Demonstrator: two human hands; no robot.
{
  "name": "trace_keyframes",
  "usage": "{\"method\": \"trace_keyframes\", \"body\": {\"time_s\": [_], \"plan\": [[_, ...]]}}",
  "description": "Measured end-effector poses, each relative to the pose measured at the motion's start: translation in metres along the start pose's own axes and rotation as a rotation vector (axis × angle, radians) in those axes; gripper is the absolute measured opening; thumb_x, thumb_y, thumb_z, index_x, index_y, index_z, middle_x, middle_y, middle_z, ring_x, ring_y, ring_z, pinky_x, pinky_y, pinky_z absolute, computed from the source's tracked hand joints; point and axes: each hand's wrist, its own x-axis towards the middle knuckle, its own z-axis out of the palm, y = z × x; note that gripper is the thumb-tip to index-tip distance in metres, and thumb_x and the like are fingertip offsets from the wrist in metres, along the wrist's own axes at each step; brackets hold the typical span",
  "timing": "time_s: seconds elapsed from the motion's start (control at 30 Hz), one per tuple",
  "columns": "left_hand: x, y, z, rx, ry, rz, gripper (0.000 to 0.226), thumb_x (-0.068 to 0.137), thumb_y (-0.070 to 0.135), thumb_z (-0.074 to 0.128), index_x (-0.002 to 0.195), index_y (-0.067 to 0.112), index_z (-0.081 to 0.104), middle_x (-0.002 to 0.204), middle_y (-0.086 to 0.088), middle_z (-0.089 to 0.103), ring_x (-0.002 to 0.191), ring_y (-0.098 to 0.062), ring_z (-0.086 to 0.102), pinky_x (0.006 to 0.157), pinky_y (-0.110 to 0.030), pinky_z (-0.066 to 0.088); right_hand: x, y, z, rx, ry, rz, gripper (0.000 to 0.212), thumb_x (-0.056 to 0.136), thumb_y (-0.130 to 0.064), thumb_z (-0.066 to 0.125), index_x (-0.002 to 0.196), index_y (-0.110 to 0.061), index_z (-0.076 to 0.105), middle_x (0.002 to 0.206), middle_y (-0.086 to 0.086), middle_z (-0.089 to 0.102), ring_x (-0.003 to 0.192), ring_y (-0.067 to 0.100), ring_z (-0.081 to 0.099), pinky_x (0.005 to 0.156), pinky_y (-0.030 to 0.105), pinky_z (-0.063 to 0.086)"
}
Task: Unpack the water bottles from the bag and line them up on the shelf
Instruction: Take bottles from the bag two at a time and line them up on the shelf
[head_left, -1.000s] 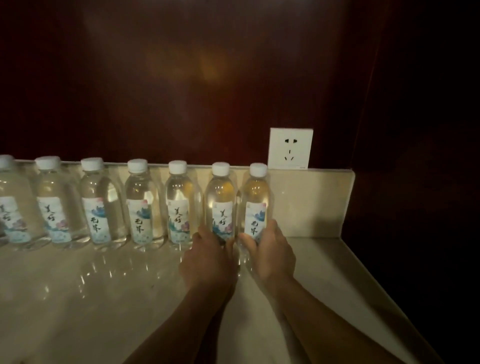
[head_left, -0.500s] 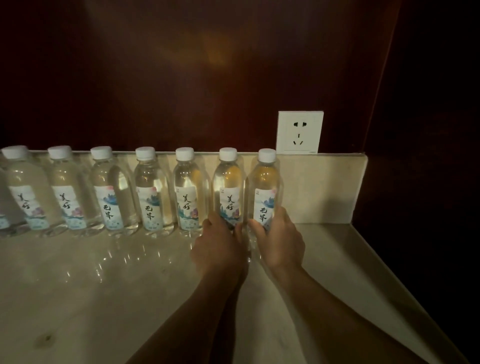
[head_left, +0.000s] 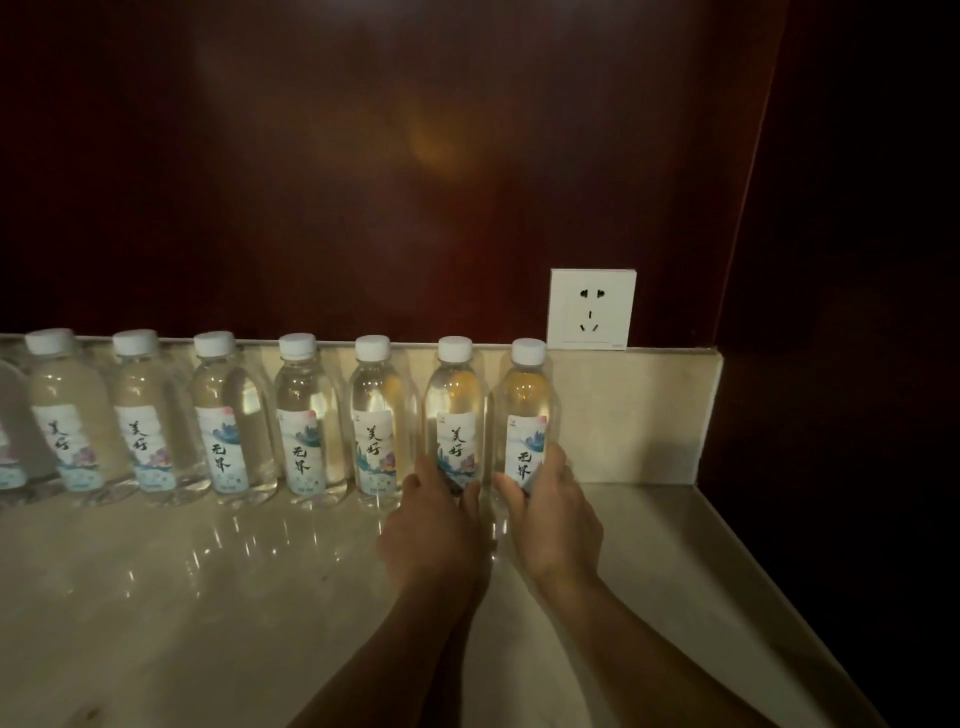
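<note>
Labels: white with brush script, 美好 on some, 无界 on others; smaller print unreadable. Your left hand (head_left: 434, 525) curls round the base of the second bottle from the right (head_left: 456, 415), marked 美好. Your right hand (head_left: 553, 512) grips the rightmost bottle (head_left: 527, 410), marked 无界; both bottles stand upright, just beside each other. Count: seven white-capped bottles fully visible in a row on the pale stone shelf (head_left: 208, 597) against its back ledge, an eighth cut off at left. One white wall socket (head_left: 591, 308) above.

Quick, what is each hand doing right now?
Left hand: grips the second bottle from the right near its base.
Right hand: grips the rightmost bottle near its base.
</note>
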Motion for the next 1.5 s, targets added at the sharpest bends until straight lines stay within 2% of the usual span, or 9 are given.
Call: {"method": "trace_keyframes", "body": {"time_s": [0.17, 0.43, 0.57, 0.77, 0.93, 1.13, 1.2, 1.33, 1.5], "plan": [[-0.001, 0.000, -0.004, -0.048, -0.018, -0.022, 0.046, 0.098, 0.050, 0.051, 0.136, 0.025, 0.043, 0.121, -0.001, 0.062, 0.109, -0.026, 0.065, 0.088, -0.040, 0.050, -0.001, -0.002, -0.003, 0.008, -0.001, 0.010, 0.048, 0.092, -0.054, 0.057, 0.125, -0.021, 0.044, 0.120, -0.001, 0.062, 0.106, 0.022, 0.062, 0.072, 0.031, 0.045], [-0.001, -0.002, -0.001, -0.054, -0.019, -0.036, 0.040, 0.097, 0.051, 0.051, 0.126, 0.023, 0.048, 0.117, -0.002, 0.065, 0.107, -0.027, 0.066, 0.086, -0.041, 0.049, -0.005, -0.003, -0.006, 0.033, -0.012, 0.021, 0.049, 0.091, -0.053, 0.060, 0.124, -0.021, 0.043, 0.118, 0.000, 0.064, 0.103, 0.022, 0.064, 0.077, 0.033, 0.051], [0.002, -0.002, 0.000, -0.057, -0.014, -0.031, 0.040, 0.096, 0.054, 0.051, 0.121, 0.023, 0.049, 0.114, -0.002, 0.066, 0.104, -0.028, 0.067, 0.085, -0.042, 0.051, -0.004, -0.006, -0.009, 0.097, -0.015, 0.056, 0.073, 0.082, -0.057, 0.069, 0.133, -0.015, 0.039, 0.124, 0.004, 0.061, 0.110, 0.026, 0.062, 0.084, 0.039, 0.054], [0.003, -0.004, 0.002, -0.077, 0.007, -0.019, 0.032, 0.095, 0.052, 0.054, 0.111, 0.025, 0.048, 0.108, 0.001, 0.067, 0.098, -0.025, 0.067, 0.083, -0.041, 0.053, -0.002, -0.002, -0.007, -0.012, -0.048, 0.043, 0.049, 0.092, -0.051, 0.060, 0.123, -0.016, 0.047, 0.124, 0.003, 0.060, 0.113, 0.025, 0.059, 0.082, 0.033, 0.046], [0.001, -0.002, 0.000, -0.061, 0.005, -0.009, 0.034, 0.097, 0.049, 0.053, 0.116, 0.022, 0.049, 0.111, -0.002, 0.067, 0.101, -0.026, 0.067, 0.076, -0.035, 0.044, -0.002, -0.002, -0.009, 0.023, -0.049, 0.038, 0.050, 0.090, -0.047, 0.065, 0.123, -0.017, 0.044, 0.124, 0.003, 0.062, 0.111, 0.025, 0.061, 0.077, 0.031, 0.044], [-0.003, -0.003, -0.006, -0.082, -0.017, -0.015, 0.048, 0.091, 0.063, 0.053, 0.117, 0.022, 0.049, 0.112, 0.000, 0.067, 0.100, -0.024, 0.068, 0.085, -0.041, 0.055, -0.006, -0.006, -0.014, 0.145, -0.031, 0.033, 0.057, 0.082, -0.049, 0.073, 0.120, -0.018, 0.042, 0.117, 0.003, 0.064, 0.097, 0.021, 0.063, 0.073, 0.033, 0.054], [-0.006, -0.003, -0.012, -0.108, -0.038, -0.042, 0.054, 0.090, 0.063, 0.055, 0.121, 0.019, 0.050, 0.114, -0.003, 0.068, 0.104, -0.026, 0.067, 0.086, -0.040, 0.054, -0.010, -0.007, -0.023, 0.196, -0.015, 0.044, 0.056, 0.083, -0.046, 0.074, 0.118, -0.016, 0.042, 0.117, 0.005, 0.063, 0.093, 0.016, 0.060, 0.067, 0.025, 0.048], [-0.008, 0.001, -0.033, -0.163, -0.049, -0.034, 0.048, 0.094, 0.053, 0.056, 0.126, 0.017, 0.053, 0.114, -0.004, 0.071, 0.108, -0.025, 0.066, 0.081, -0.035, 0.048, -0.010, -0.022, -0.044, 0.136, -0.005, 0.048, 0.054, 0.090, -0.043, 0.067, 0.127, -0.012, 0.043, 0.125, 0.009, 0.057, 0.112, 0.027, 0.059, 0.081, 0.032, 0.049], [-0.005, -0.003, -0.065, -0.251, 0.018, 0.017, 0.038, 0.096, 0.043, 0.058, 0.122, 0.015, 0.062, 0.097, -0.003, 0.076, 0.085, -0.018, 0.066, 0.075, -0.028, 0.044, -0.012, -0.043, -0.059, 0.124, -0.002, -0.024, 0.041, 0.094, -0.036, 0.062, 0.126, -0.014, 0.048, 0.122, 0.006, 0.054, 0.110, 0.025, 0.057, 0.079, 0.028, 0.040]]}}
